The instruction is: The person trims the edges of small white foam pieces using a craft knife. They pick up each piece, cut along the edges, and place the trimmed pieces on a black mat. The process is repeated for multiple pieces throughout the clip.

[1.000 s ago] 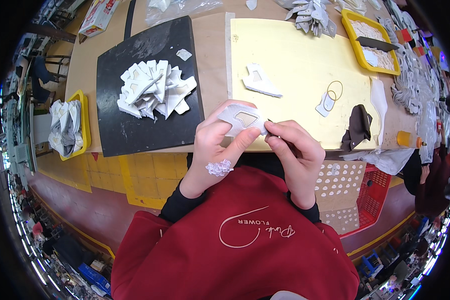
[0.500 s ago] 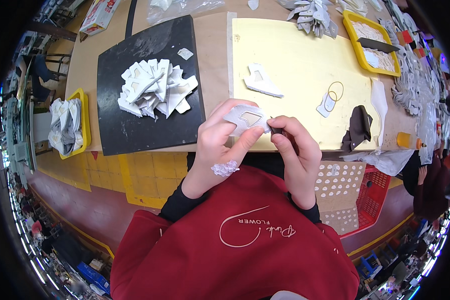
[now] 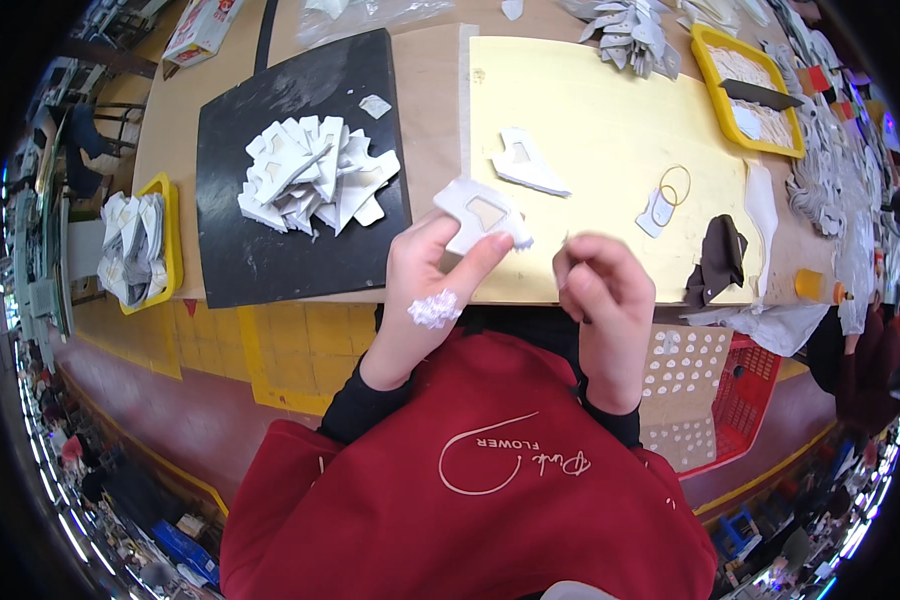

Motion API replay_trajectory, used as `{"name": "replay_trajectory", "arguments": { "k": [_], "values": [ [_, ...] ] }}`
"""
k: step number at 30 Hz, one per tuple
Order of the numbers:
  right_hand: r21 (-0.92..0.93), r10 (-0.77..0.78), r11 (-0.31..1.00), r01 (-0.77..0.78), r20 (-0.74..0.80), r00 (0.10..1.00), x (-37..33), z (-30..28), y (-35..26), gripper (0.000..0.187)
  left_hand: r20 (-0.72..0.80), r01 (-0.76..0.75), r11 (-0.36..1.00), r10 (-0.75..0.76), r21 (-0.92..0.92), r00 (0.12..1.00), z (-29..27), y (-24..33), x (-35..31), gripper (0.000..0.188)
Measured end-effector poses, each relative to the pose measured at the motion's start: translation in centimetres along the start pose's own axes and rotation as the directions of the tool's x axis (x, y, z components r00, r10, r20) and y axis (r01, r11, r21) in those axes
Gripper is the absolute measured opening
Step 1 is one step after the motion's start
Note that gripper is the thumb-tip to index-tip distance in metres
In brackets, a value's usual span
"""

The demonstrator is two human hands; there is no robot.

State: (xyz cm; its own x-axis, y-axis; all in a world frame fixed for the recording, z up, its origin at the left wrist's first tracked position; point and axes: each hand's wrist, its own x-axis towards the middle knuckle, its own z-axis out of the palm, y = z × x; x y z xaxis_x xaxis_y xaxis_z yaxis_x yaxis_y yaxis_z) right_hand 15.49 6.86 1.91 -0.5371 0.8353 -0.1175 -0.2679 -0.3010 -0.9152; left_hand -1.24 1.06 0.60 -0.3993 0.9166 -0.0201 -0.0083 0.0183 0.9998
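My left hand (image 3: 425, 265) pinches a white padded cut piece (image 3: 458, 205) between thumb and fingers, above the table's front edge. A beige angular patch (image 3: 486, 213) sits in the piece. White crumbly bits (image 3: 435, 310) cling to the back of that wrist. To its right, my right hand (image 3: 610, 285) is apart from the piece, fingers curled together and slightly blurred; what they hold, if anything, I cannot make out. A similar white piece (image 3: 530, 170) lies beyond on the yellow sheet (image 3: 590, 110). Many more are heaped in a pile (image 3: 310, 175) on the black board (image 3: 225, 250).
A yellow tray (image 3: 705, 60) with pale pieces stands far right; another yellow tray (image 3: 173, 230) of white pieces is at left. On the yellow sheet lie rubber bands (image 3: 676, 182), a small tag and a dark cloth (image 3: 718, 258). Below right is a red basket (image 3: 745, 400).
My right hand has drawn off the white piece to the right; the dark thing in its fingers no longer shows. My left hand has tilted the piece upright and moved it slightly left.
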Motion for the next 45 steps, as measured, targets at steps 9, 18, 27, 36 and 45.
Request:
{"name": "replay_trajectory", "arguments": {
  "k": [9,18,27,36,45],
  "values": [
    [-0.817,-0.179,0.404,0.411,0.370,0.912,0.2,2.4,1.0,0.036,-0.176,-0.134,0.899,0.225,0.418,0.958,-0.2,-1.1,2.0,0.017],
    [-0.825,-0.387,0.485,0.291,0.096,0.917,2.9,0.7,1.5,0.039,-0.526,-0.006,0.966,0.146,0.259,0.838,-11.3,1.7,1.6,0.019],
    [-0.947,-0.315,0.297,0.123,0.025,0.949,9.1,-2.1,5.3,0.027,-0.577,0.296,0.525,0.523,0.798,0.627,-14.0,0.6,0.9,0.038],
    [-0.436,-0.057,0.900,-0.001,-0.120,0.991,4.3,-1.7,4.1,0.022,-0.018,-0.188,0.920,0.207,0.345,0.978,-0.4,-0.6,1.5,0.027],
    [-0.266,0.124,0.944,-0.197,-0.267,0.956,2.9,-3.0,4.4,0.018,-0.037,-0.357,0.759,0.447,0.545,0.894,2.8,-4.6,1.6,0.022]
  ]
}}
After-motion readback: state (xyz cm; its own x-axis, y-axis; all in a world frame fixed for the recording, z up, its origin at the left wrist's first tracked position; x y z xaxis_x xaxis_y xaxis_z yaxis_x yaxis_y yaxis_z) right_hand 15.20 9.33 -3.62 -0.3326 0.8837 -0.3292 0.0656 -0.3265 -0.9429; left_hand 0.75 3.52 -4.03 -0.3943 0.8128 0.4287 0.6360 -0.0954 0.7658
